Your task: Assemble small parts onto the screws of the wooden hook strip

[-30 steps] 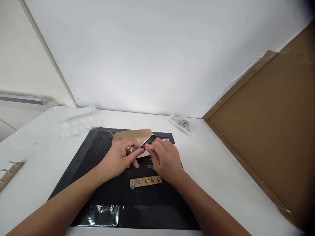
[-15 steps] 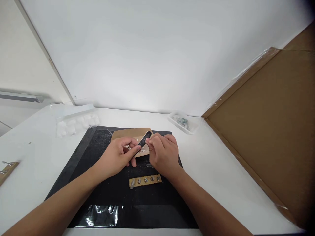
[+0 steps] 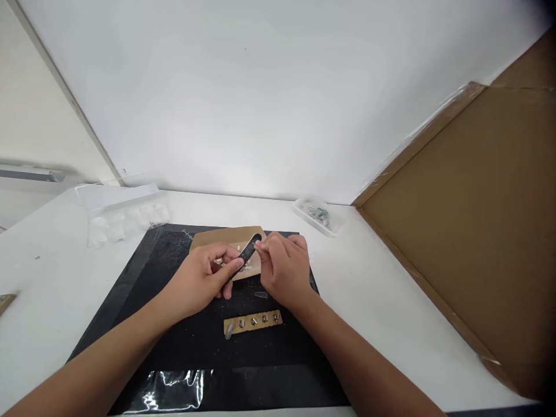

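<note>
My left hand (image 3: 204, 281) is closed on a black nail file (image 3: 249, 250) with a pale edge, its thumb on top, and the file's far end points up and to the right. Against that end my right hand (image 3: 284, 266) pinches a small pale piece, too small and covered to name. Below the hands a narrow wooden strip (image 3: 247, 327) carries several shiny metal holders; a clear nail tip (image 3: 229, 330) stands at its left end. Another clear sliver (image 3: 261, 295) lies on the black mat (image 3: 195, 341) under my right hand.
Behind my hands lies a brown paper sheet (image 3: 226, 234) scattered with small white bits. A clear box with white compartments (image 3: 130, 220) stands at the back left, a white tray of greenish clear pieces (image 3: 319, 217) at the back right. A cardboard panel (image 3: 456, 220) borders the right side.
The whole view has shifted slightly, so things appear a little farther left. Both hands keep their hold, with the nail file still against my right fingertips.
</note>
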Tool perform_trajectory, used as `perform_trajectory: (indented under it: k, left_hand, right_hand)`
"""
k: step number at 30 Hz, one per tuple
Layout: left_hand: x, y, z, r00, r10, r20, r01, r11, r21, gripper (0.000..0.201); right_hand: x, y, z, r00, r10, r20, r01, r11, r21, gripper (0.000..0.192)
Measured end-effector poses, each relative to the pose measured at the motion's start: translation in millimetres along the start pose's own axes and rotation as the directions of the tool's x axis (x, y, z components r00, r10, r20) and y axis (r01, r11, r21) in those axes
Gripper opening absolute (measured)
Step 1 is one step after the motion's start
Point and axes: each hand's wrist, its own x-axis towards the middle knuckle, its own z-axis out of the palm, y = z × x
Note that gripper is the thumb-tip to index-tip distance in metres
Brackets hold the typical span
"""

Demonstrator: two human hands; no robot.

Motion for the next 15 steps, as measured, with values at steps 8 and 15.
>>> perform_trajectory:
  k: [8,15]
  left_hand:
    - [-1.3,1.8,0.5,1.0,-0.003,-0.01,0.003,1.0,0.001,0.036]
    - [-1.1,1.6,1.2,0.999,0.006,-0.032,-0.007,0.999,-0.034,0.036]
  right_hand:
    - [1.0,-2.6,-1.9,1.0,-0.003,0.009,0.003,1.0,0.002,0.026]
    - [2.6,-0.7,-3.5,1.0,-0.011,0.013,0.011,1.0,0.022,0.026]
